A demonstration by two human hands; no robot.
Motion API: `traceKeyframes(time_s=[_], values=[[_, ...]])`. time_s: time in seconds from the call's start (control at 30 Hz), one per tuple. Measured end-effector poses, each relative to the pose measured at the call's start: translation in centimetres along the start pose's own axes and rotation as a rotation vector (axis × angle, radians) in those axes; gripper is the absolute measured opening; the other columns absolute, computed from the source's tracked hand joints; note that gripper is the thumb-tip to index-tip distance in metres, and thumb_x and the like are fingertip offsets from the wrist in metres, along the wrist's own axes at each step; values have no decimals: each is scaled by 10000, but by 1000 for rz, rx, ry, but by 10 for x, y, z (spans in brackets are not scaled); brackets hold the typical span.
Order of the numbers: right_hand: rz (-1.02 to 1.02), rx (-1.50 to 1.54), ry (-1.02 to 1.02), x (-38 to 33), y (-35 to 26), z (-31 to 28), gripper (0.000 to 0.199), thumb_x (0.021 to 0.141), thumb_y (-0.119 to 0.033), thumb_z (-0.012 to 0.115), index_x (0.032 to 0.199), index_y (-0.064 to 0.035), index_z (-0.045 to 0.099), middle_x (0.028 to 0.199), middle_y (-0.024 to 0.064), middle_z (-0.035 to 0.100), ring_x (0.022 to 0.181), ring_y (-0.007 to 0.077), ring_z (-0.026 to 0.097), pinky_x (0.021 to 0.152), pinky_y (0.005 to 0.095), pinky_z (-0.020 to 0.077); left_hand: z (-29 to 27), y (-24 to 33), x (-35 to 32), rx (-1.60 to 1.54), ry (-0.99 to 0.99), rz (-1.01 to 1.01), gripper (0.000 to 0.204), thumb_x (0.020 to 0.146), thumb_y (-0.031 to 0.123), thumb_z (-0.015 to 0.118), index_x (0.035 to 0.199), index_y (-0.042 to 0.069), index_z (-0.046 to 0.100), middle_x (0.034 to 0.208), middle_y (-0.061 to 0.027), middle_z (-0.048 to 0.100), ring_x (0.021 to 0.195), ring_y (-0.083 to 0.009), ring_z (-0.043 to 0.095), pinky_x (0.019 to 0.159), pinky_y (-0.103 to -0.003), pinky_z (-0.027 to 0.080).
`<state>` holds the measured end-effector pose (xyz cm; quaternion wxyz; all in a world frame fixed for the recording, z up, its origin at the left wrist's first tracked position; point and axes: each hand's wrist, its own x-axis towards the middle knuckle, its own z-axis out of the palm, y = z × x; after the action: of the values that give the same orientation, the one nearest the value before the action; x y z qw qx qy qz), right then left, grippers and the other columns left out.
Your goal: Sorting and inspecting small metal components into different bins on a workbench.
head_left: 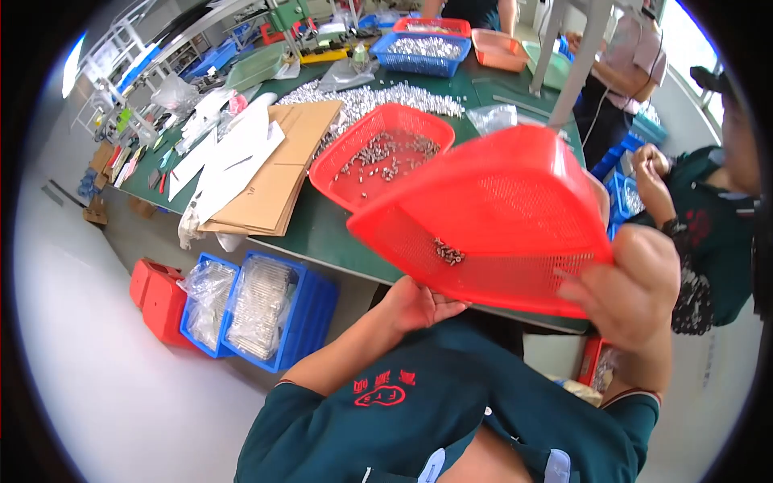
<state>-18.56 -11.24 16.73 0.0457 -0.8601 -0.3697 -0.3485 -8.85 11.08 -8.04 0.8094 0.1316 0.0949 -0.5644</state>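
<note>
On the floor at my far left a red plastic box (161,302) stands just beside a blue crate (211,348), and right next to that is a larger blue crate (310,318) filled with pale, slim items (262,310) partly under clear plastic. Above them, on the green table (318,233), white sheets (233,161) lie over flat brown cardboard (266,197). Next along, a red basket (403,113) rests on the table with small metal pieces (378,153) scattered across its floor, and behind it spreads a long heap of silvery parts (394,98). My left hand (423,306) is loosely unfolded, its fingers stretched out under the near lower edge of a tilted red basket (515,209), touching it from below and not wrapped round it. I have this basket up over the table's front edge, its right side higher, with a small cluster of metal bits (448,253) low inside, toward its left. My right hand (632,278) is curled at the basket's right end, blurred; I cannot tell whether its fingers are closed on the rim. Beyond it, at the far right, is a co-worker (717,225) in dark green, one hand (654,181) raised
</note>
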Motion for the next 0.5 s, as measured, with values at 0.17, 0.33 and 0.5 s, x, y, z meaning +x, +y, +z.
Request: traceKeyframes(time_s=[0.17, 0.33, 0.5], values=[[-126, -101, -31, -10, -20, -9, 295, 566, -265, 756, 660, -59, 566, 626, 49, 363, 515, 209, 447, 423, 318, 337, 25, 7, 19, 43, 94, 154, 490, 942, 412, 389, 1227, 27, 494, 1169, -173, 577, 1035, -319, 591, 882, -446, 503], [-210, -177, -31, -25, -32, -8, 311, 579, -244, 770, 640, -84, 510, 654, 51, 375, 545, 200, 442, 426, 299, 327, 30, 19, 40, 68, -97, 312, 410, 928, 374, 467, 1191, 67, 537, 1184, -101, 582, 1054, -265, 586, 877, -450, 506], [-222, -165, -32, -25, -33, -7, 244, 406, -187, 696, 591, -132, 546, 703, 51, 395, 555, 183, 452, 420, 270, 307, 17, 20, 55, -66, -457, 258, 377, 902, 332, 524, 1169, 66, 546, 1147, -102, 600, 1021, -273, 599, 862, -481, 509]])
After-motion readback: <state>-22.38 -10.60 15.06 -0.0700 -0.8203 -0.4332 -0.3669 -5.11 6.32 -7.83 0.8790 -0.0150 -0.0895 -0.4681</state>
